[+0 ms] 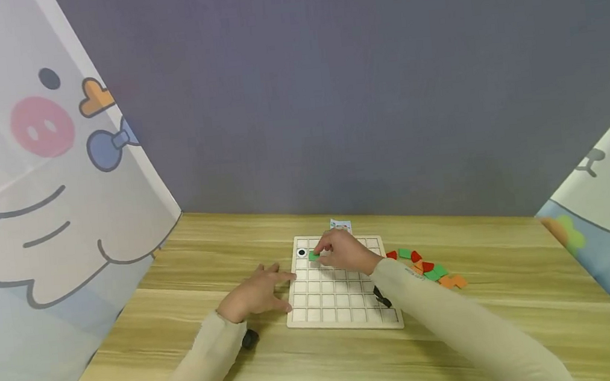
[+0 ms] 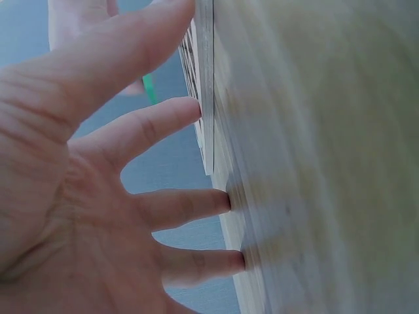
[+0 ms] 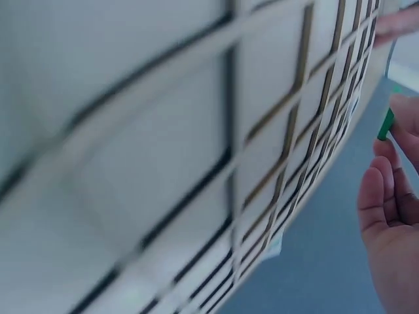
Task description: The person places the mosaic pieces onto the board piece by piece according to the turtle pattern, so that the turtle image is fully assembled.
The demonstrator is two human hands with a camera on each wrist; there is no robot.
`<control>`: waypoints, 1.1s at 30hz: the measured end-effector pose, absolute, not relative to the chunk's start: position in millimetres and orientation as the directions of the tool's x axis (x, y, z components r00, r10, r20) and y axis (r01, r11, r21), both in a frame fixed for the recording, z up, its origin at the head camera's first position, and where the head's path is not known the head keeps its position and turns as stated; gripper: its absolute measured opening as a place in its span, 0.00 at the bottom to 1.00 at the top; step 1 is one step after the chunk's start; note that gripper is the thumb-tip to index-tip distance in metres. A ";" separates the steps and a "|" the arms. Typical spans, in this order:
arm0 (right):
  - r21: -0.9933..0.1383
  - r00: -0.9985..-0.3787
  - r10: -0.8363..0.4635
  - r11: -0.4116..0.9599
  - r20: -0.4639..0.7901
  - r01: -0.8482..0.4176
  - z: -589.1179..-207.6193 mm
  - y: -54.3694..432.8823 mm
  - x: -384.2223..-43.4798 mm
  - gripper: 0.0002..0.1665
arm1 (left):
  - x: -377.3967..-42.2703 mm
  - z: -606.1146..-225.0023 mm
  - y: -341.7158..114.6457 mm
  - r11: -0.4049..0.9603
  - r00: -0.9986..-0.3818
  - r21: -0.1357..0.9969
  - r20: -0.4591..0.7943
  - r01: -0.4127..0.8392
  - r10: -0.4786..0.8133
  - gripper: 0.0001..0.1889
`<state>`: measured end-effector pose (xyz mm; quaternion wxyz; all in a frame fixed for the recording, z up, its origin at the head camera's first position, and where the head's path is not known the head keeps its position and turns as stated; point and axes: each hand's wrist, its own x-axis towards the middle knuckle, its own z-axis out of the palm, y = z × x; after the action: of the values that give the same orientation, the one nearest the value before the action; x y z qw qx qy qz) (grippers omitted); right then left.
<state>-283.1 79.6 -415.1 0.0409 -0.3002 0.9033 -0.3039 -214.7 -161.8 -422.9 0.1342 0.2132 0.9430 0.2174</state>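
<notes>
A wooden grid board (image 1: 328, 300) lies on the table, its surface divided into square cells. Near its top left corner sits a white tile with a black dot (image 1: 302, 253). My right hand (image 1: 343, 251) pinches a flat green piece (image 1: 314, 255) just right of that tile; in the right wrist view the green piece (image 3: 387, 124) shows between thumb and finger, off the board's surface. With fingers spread, my left hand (image 1: 256, 293) rests at the board's left edge. Thumb and index finger touch the edge, while other fingertips (image 2: 237, 260) press on the table.
Right of the board lie several loose red, green and orange pieces (image 1: 436, 272), partly behind the right sleeve. A small printed card (image 1: 340, 224) is at the board's far edge. A dark wall (image 1: 350, 89) stands behind the wooden table (image 1: 222, 240).
</notes>
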 end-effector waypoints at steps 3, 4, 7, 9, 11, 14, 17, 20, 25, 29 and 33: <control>-0.587 -0.792 -0.603 0.608 0.097 -0.534 -417.6 65.8 -281.6 0.05 | -215.5 -422.0 -161.3 0.815 -0.874 0.466 -0.159 0.344 0.460 0.34; -0.589 -0.787 -0.610 0.605 0.091 -0.536 -418.8 61.9 -281.3 0.05 | -215.5 -421.7 -161.0 0.816 -0.874 0.468 -0.165 0.338 0.456 0.34; -0.594 -0.782 -0.618 0.601 0.077 -0.534 -422.4 52.4 -280.0 0.05 | -215.6 -421.4 -160.0 0.818 -0.872 0.471 -0.179 0.331 0.455 0.35; -0.583 -0.784 -0.615 0.609 0.082 -0.539 -424.8 48.0 -279.9 0.05 | -215.7 -421.0 -159.2 0.819 -0.870 0.470 -0.187 0.329 0.457 0.35; -0.567 -0.791 -0.605 0.623 0.087 -0.539 -426.3 45.1 -280.3 0.05 | -216.1 -420.6 -158.3 0.820 -0.868 0.467 -0.191 0.330 0.458 0.35; -0.548 -0.801 -0.591 0.642 0.092 -0.536 -426.9 42.8 -281.1 0.06 | -216.5 -419.7 -157.1 0.827 -0.871 0.457 -0.196 0.326 0.451 0.35; -0.544 -0.812 -0.578 0.656 0.083 -0.523 -425.2 41.8 -281.7 0.06 | -216.8 -419.2 -156.3 0.836 -0.874 0.445 -0.201 0.321 0.442 0.35; -0.553 -0.820 -0.568 0.664 0.067 -0.504 -423.0 40.7 -282.1 0.07 | -216.7 -418.3 -156.0 0.840 -0.876 0.438 -0.200 0.321 0.438 0.35; -0.563 -0.829 -0.559 0.674 0.035 -0.479 -421.4 38.6 -282.0 0.06 | -216.1 -419.1 -158.0 0.839 -0.879 0.447 -0.203 0.309 0.432 0.36; -0.557 -0.833 -0.553 0.685 0.022 -0.469 -422.9 38.1 -282.1 0.06 | -215.5 -420.4 -159.6 0.837 -0.880 0.456 -0.204 0.302 0.429 0.35; -0.555 -0.835 -0.550 0.690 0.015 -0.465 -424.6 37.6 -282.8 0.06 | -215.4 -419.4 -159.5 0.839 -0.880 0.453 -0.204 0.303 0.428 0.36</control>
<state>-282.8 37.6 -424.6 0.0762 -0.2769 0.9161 -0.2797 -215.4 -159.5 -419.4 0.1503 0.1929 0.9469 0.2086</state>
